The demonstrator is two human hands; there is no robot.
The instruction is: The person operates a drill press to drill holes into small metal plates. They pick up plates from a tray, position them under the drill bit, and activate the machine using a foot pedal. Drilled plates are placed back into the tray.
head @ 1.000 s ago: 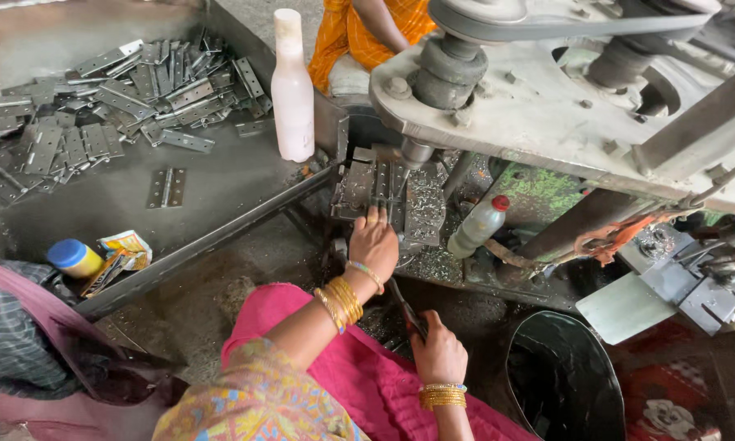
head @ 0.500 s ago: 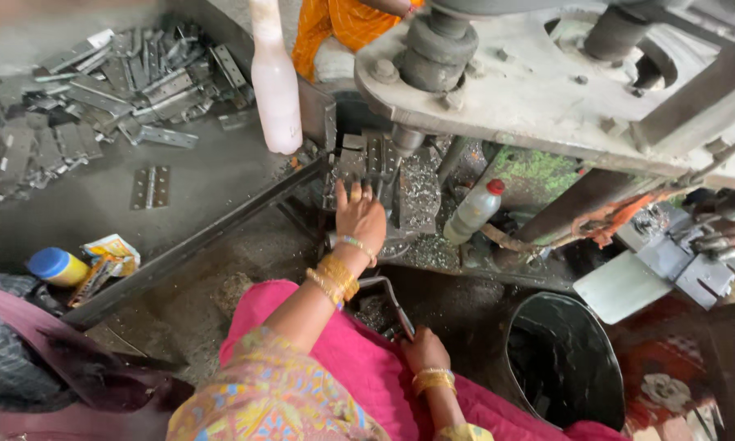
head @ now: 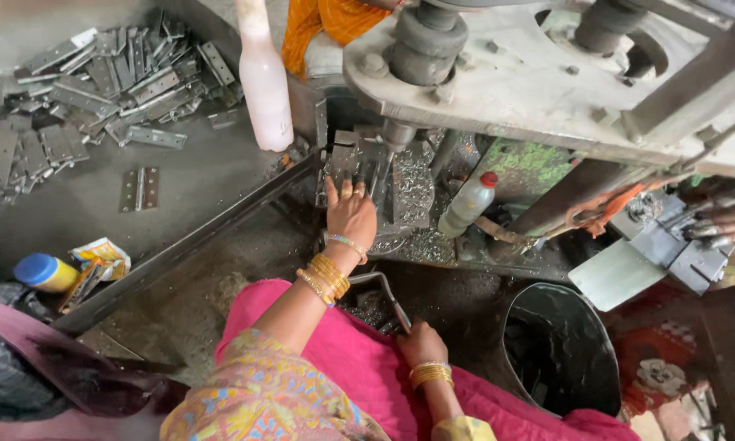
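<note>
My left hand (head: 351, 216), with gold bangles on the wrist, lies fingers forward on a metal hinge plate (head: 353, 162) on the machine bed. It holds the plate just left of the machine's spindle (head: 398, 135). My right hand (head: 420, 343) sits low over my pink lap and is closed around the end of a bent metal lever handle (head: 384, 286). Metal shavings (head: 412, 188) cover the bed around the plate.
A heap of grey hinge plates (head: 82, 90) lies at the left, with one loose hinge (head: 139, 188). A pale plastic bottle (head: 263, 82), a red-capped bottle (head: 468, 204), a black bucket (head: 559, 347) and a blue-lidded jar (head: 47, 272) stand nearby. Another person's hand (head: 730, 229) is at the right.
My left hand has reached a little further onto the machine bed. My right hand has stayed on the lever handle. The view has shifted slightly.
</note>
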